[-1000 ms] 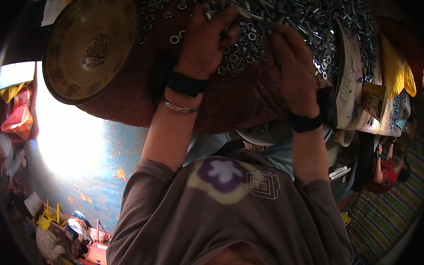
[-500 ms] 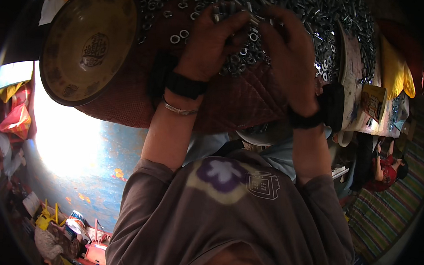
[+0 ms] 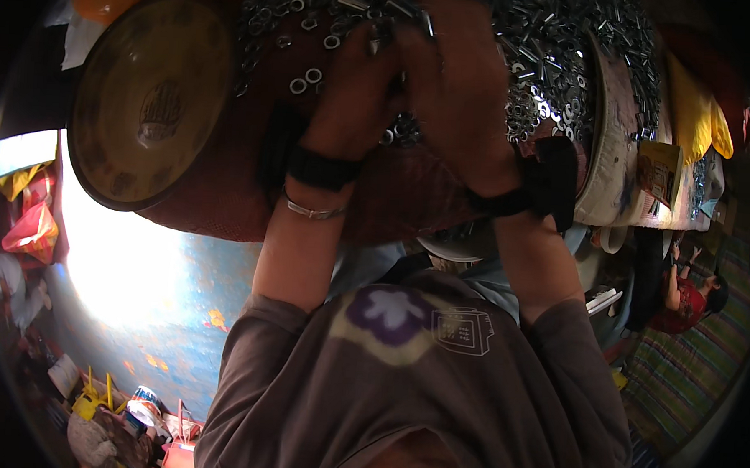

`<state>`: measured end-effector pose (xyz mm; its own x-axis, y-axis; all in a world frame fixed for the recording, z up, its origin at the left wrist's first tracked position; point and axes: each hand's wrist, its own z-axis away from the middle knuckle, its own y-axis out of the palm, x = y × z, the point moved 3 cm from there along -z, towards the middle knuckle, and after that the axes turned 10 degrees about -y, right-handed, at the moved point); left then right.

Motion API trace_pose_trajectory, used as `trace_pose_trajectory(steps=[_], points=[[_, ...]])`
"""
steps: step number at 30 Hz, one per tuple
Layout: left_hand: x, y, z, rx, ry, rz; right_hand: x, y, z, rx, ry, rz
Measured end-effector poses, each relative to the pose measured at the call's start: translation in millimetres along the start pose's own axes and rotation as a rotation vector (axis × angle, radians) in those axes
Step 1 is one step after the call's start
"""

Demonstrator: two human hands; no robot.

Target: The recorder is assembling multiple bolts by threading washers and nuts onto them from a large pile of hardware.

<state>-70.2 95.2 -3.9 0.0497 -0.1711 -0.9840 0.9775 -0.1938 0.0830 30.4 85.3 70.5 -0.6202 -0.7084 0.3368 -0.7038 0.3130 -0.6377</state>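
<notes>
My left hand (image 3: 355,103) and my right hand (image 3: 465,91) meet over a heap of small metal parts at the top of the view. The left fingers are curled, with something shiny at their tips that I cannot make out. Motion blurs my right hand, which crosses in front of the left one and hides part of it; its fingers are too smeared to read. Hexagonal metal nuts (image 3: 313,76) lie loose left of my hands. Short metal cylinders (image 3: 529,53) and flat metal pieces (image 3: 575,105) are heaped to the right.
A large round tan bowl (image 3: 117,114) stands at the left on a dark red cloth (image 3: 394,185). To the right are a worn pale board edge (image 3: 600,152), a small box (image 3: 659,171) and a yellow bag (image 3: 690,114). Another person in red (image 3: 681,306) is at the far right.
My right hand has moved left, up against my left hand. My view has shifted slightly, so the bowl and the heap sit a little differently.
</notes>
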Motion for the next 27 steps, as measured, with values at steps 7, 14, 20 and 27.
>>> trace_pose_trajectory(steps=[7,14,20,27], points=[[2,-1,-2,-0.057,0.574,-0.474,4,11,2,-0.213,-0.166,-0.035],[13,-4,-2,-0.084,0.457,-0.316,-23,15,9,-0.167,-0.180,0.008],[-7,7,3,0.064,-0.188,0.691,-98,-7,32,-0.002,0.153,0.198],[0,3,0,0.088,-0.117,0.747,-102,8,30,0.178,0.113,0.366]])
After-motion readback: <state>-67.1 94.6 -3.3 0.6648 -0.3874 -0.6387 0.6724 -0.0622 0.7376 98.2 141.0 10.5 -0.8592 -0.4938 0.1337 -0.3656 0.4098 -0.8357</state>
